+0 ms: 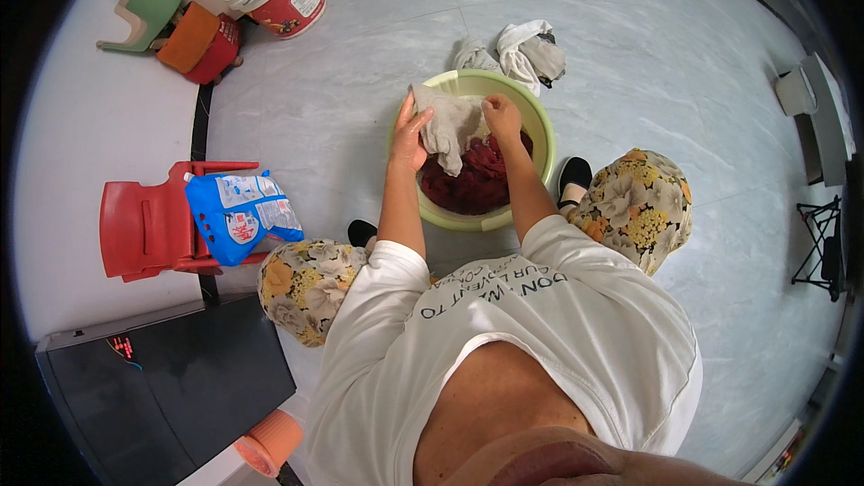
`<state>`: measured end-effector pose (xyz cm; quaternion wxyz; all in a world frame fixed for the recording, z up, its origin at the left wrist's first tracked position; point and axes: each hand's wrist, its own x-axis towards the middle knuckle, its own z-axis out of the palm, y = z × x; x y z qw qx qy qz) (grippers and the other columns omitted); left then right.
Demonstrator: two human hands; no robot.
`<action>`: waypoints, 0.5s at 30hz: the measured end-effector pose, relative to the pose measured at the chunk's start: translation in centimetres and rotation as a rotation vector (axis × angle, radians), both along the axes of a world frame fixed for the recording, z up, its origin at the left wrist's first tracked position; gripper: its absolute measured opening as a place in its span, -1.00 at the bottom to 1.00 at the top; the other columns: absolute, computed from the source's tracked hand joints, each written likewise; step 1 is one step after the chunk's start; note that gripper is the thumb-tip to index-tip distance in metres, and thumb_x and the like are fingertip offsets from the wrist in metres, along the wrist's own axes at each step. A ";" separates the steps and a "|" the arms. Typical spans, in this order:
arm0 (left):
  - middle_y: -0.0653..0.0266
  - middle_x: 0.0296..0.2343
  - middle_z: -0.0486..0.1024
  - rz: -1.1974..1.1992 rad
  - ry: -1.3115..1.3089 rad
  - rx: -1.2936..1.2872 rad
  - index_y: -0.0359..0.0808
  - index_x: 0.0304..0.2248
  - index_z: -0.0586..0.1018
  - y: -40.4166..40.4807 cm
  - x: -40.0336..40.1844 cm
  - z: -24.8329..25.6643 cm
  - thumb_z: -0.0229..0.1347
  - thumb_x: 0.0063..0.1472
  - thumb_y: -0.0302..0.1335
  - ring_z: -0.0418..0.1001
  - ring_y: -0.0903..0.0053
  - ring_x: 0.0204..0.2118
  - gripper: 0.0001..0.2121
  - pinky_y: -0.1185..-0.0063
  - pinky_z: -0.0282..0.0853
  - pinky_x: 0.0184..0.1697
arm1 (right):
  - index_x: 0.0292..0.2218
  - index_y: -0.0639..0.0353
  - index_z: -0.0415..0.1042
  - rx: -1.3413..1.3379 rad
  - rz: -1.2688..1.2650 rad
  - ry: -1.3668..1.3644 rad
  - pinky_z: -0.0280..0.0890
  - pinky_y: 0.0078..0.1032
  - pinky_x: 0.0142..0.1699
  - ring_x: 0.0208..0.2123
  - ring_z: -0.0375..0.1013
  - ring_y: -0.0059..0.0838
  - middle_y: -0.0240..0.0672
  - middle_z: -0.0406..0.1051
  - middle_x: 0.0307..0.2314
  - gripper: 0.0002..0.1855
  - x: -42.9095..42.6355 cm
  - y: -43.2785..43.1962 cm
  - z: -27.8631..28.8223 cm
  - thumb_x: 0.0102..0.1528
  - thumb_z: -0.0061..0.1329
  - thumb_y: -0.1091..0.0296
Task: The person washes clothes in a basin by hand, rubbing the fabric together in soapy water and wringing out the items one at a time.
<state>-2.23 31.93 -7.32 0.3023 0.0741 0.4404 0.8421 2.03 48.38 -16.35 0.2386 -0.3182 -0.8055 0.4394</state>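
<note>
A pale green plastic basin (545,142) stands on the floor between my feet. Dark red wet cloth (469,182) lies in the water inside it. Above the basin, a light grey-beige cloth (445,121) is stretched between both hands. My left hand (410,131) holds its left side, thumb lying over the fabric. With curled fingers, my right hand (502,118) pinches the cloth's right edge. Part of the red cloth is hidden beneath the raised cloth and my right forearm.
Beyond the basin lie a crumpled grey cloth (476,56) and a white-and-grey bundle of cloth (530,54). On my left, a red plastic chair (145,229) carries a blue bag (236,216). Farther off are a bucket (287,3) and small stools (199,44).
</note>
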 end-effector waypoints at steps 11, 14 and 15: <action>0.10 -0.19 0.20 0.022 -0.011 -0.024 -0.26 0.01 -0.07 0.4 0.0 0.4 -0.20 -0.16 -0.69 0.22 0.38 -0.16 -0.35 0.46 0.19 -0.12 | -0.55 0.27 0.35 -0.688 0.202 0.370 0.14 -0.69 -0.54 -0.59 0.32 -0.58 -0.36 0.33 -0.61 -0.78 -0.9 -0.8 2.3 -0.10 -0.17 0.28; 0.11 -0.19 0.20 0.036 -0.026 0.080 -0.24 0.01 -0.05 0.2 -0.1 1.3 -0.21 -0.22 -0.67 0.20 0.37 -0.14 -0.32 0.47 0.16 -0.10 | -0.50 0.25 0.38 -0.706 0.032 0.266 0.12 -0.74 -0.52 -0.57 0.31 -0.62 -0.38 0.33 -0.61 -0.75 -0.2 0.3 -1.1 -0.07 -0.21 0.24; 0.14 -0.18 0.20 0.042 -0.039 0.143 -0.26 -0.01 -0.01 0.3 -0.2 1.4 -0.21 -0.22 -0.64 0.19 0.36 -0.13 -0.35 0.45 0.14 -0.08 | -0.47 0.27 0.36 -0.805 0.083 0.096 0.15 -0.68 -0.47 -0.58 0.30 -0.60 -0.38 0.31 -0.64 -0.72 0.1 0.3 -2.0 -0.06 -0.24 0.21</action>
